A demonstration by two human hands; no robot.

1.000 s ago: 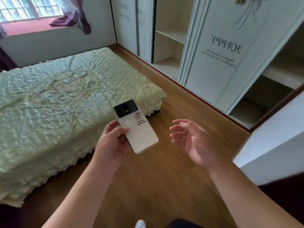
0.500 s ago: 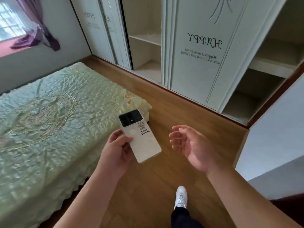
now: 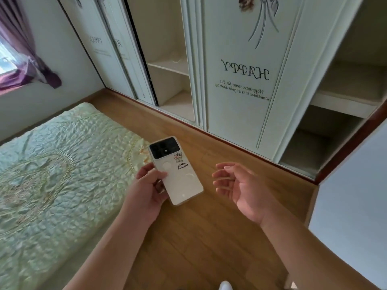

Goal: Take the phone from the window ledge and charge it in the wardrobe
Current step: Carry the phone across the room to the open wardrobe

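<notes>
White phone (image 3: 177, 171) was held back-up in the left hand (image 3: 146, 190), thumb and fingers clamped on its left edge only, above the wooden floor (image 3: 199, 237) between bed (image 3: 52, 174) and wardrobe (image 3: 247, 84). Right hand (image 3: 240, 188) hung apart, fingers loosely spread, holding nothing. Risk judged: a one-edge grip could slip while walking (hard floor below); no charger or cable was visible in the open shelves, so searching could delay plugging in.

Both forearms are bare to the lower edge of the view, with no sleeve, watch, ring or band showing on either. The left hand (image 3: 149, 191) and right hand (image 3: 244, 190) are ungloved, with short, plain nails. Below the right hand, at the bottom edge, the rounded toe of a white shoe (image 3: 225, 285) pokes into view.
</notes>
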